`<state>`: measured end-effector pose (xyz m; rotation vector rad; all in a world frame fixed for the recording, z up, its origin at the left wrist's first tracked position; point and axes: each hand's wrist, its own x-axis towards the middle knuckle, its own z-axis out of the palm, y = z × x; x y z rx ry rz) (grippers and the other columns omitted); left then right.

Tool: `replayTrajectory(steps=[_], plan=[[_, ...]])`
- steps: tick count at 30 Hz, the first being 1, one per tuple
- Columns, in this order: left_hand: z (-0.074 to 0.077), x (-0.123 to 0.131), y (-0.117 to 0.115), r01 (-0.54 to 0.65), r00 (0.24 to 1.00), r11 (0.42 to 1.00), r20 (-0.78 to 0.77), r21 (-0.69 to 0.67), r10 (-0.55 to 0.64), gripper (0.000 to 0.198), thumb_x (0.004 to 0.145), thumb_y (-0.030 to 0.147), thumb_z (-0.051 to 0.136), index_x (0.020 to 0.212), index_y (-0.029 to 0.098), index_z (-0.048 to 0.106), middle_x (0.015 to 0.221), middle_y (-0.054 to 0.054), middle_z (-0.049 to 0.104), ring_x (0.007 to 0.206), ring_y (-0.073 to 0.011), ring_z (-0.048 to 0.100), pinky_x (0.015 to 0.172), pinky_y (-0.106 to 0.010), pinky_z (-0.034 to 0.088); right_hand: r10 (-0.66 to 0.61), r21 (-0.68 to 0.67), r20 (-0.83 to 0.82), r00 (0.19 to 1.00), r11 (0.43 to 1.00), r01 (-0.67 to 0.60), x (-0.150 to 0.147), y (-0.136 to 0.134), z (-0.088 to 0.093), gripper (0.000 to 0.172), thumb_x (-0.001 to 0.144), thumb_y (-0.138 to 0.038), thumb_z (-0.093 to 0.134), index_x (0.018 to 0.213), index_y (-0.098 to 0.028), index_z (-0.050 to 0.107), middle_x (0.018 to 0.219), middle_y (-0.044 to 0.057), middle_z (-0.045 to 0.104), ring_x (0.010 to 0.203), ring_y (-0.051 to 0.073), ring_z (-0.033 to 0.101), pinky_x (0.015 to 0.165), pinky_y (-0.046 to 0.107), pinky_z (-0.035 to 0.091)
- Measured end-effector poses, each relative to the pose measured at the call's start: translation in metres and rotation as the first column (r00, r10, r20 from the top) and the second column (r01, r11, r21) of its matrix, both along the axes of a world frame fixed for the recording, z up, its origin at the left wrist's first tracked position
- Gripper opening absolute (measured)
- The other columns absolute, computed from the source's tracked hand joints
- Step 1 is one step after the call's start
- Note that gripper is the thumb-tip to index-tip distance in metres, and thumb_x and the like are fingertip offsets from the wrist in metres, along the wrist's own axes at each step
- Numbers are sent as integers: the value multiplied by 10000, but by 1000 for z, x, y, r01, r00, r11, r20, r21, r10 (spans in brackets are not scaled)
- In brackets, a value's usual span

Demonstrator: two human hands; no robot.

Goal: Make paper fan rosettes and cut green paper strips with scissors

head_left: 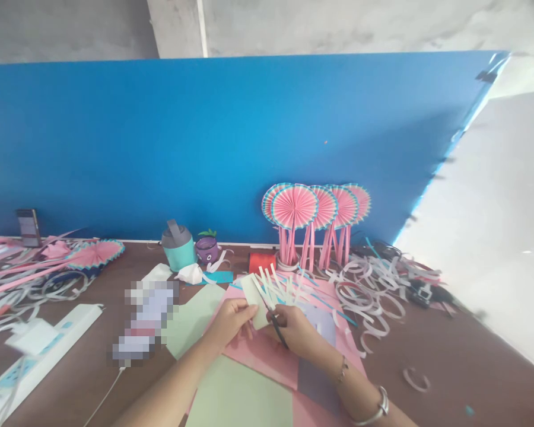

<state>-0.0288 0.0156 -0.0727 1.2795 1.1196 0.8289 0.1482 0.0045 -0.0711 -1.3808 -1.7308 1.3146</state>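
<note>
Between thumb and fingers, my left hand (232,319) pinches a small pale cream piece of paper (251,292). Dark-handled scissors (277,330) are in my right hand (299,327), their blades lying along the paper's right side; whether the blades are parted cannot be made out. Just beyond both hands, thin pale paper strips (273,283) fan out in a loose cluster. Beneath them lie pink paper sheets (267,360), a greyish-purple sheet (324,320) and light green sheets (242,394).
Several pink pleated paper fans (294,206) stand against the blue partition (204,142). Curled white strips (360,296) pile up on the right. Toward the left are a turquoise cup (178,249), a purple pot (207,250), a power strip (48,356) and a pink fan (95,254). A red spool (261,262) sits behind the paper.
</note>
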Motion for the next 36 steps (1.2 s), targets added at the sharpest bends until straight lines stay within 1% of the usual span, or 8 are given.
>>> replayTrajectory(steps=[6,13,19,22,26,29,33,36], plan=[[0,-1,0,18,999,1000,-28,11,-18,380,701,521,571,587,163,513,402,13,567,266,-79,437,251,-163,241,4,7,3,1000,1000,-4,0,-1,2,98,648,-204,582,726,-176,529,504,-46,515,434,100,478,406,195,328],[2,1,-5,104,989,994,-108,28,-100,351,753,481,529,660,146,580,387,25,557,258,-65,412,266,-155,231,-3,25,-31,1000,1000,4,-1,0,-2,176,644,-197,564,619,-206,390,462,-68,480,414,90,465,393,184,303],[1,2,-4,69,991,997,-115,19,-66,357,724,500,549,609,162,533,393,21,566,246,-62,396,266,-160,228,-20,-12,-56,998,1000,19,0,0,3,115,686,-278,569,729,-172,562,471,-49,531,392,97,465,390,191,307],[-1,1,-2,9,997,1000,-79,14,-8,357,718,507,557,624,164,536,393,22,567,232,-64,380,259,-167,211,-109,5,-60,992,994,110,4,5,2,180,688,-296,588,813,-167,595,466,-44,544,396,108,476,393,196,313],[-2,-3,3,-145,989,989,27,16,144,362,699,507,602,620,159,542,382,14,556,274,-68,392,293,-171,227,-313,16,-59,948,949,315,14,15,-3,347,714,-337,587,1020,-187,520,458,-58,549,372,121,458,378,205,302],[-1,-8,6,-246,950,969,192,-28,247,366,659,497,664,627,150,552,408,23,545,336,-54,415,354,-160,254,-430,95,-19,903,898,429,24,22,-3,314,732,-376,574,981,-198,503,476,-54,553,391,129,472,391,210,308],[2,-12,10,-299,886,943,324,-146,331,371,620,483,711,667,149,556,487,51,530,370,-27,412,373,-146,229,-512,324,177,840,837,442,40,25,6,228,755,-385,552,877,-193,568,532,-13,594,480,154,536,463,226,341],[4,-10,9,-274,885,943,334,-186,323,403,593,484,727,599,161,485,459,78,480,334,-14,353,356,-151,203,-590,488,322,740,773,405,52,27,13,222,742,-377,573,849,-195,641,799,61,680,721,197,619,596,243,394]])
